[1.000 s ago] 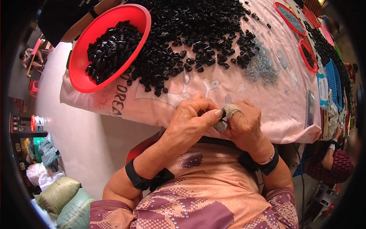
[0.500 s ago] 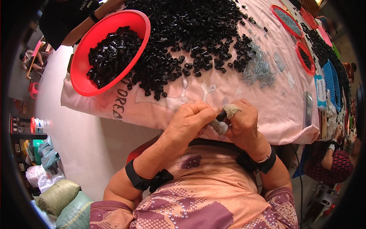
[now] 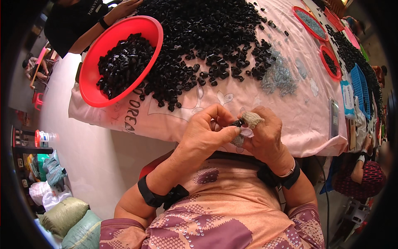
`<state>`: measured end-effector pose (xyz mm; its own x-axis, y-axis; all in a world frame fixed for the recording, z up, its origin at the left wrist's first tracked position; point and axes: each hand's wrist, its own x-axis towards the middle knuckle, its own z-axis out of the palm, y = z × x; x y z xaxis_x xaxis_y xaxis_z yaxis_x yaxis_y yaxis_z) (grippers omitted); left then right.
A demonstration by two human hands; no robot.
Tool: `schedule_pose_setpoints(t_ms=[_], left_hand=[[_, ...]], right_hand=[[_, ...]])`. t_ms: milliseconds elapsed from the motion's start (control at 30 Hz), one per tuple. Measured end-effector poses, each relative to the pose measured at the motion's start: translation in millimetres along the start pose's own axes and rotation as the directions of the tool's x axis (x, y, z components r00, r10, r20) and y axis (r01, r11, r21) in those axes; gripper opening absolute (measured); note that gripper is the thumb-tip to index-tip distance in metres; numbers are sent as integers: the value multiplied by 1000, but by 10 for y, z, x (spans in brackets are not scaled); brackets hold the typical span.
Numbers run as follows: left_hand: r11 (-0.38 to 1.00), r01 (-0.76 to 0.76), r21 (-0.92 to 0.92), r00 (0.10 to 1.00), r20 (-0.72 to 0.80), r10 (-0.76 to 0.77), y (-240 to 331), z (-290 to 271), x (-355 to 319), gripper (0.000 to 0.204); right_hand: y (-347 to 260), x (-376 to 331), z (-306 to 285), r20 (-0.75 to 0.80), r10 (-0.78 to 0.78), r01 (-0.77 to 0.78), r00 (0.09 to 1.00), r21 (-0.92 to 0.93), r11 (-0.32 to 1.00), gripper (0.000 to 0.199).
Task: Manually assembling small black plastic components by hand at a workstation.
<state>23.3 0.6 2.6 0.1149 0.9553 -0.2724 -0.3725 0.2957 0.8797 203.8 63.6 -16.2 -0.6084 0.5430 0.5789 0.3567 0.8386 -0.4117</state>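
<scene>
Black part [image 3: 237, 123], small, sits at centre of frame between the two hands, above the pink cloth [image 3: 304, 128] edge. Left hand [image 3: 204, 132]: thumb and index narrowed to a pinch on the part from its left side. Right hand [image 3: 266, 129]: fingers curled in close, one wearing a pale knitted finger cover [image 3: 253, 119] that meets the part from the right; a greyer cover [image 3: 237, 141] shows just below. Whether the right fingers grip anything else is hidden; not possible to say. Judgement on technique: pinch firm but light, since so small a part would likely roll or spring out under uneven pressure. Wrapped fingers should bear the push, bare fingertips only steady and turn it. Working low over the cloth would catch a drop; the loose black pile [image 3: 207, 37] at top centre and red bowl [image 3: 92, 72] at upper left lie clear of both hands.
</scene>
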Motion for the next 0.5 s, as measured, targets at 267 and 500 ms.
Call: schedule_pose_setpoints(t_ms=[267,500], left_hand=[[991,-52,124,999,5,51,-15,44,-6,16],[995,87,-41,996,-20,-88,-9,8,29,23]], right_hand=[[-7,42,-5,58,-9,8,998,11,1000,31],[15,32,6,14,52,-53,999,78,996,28]])
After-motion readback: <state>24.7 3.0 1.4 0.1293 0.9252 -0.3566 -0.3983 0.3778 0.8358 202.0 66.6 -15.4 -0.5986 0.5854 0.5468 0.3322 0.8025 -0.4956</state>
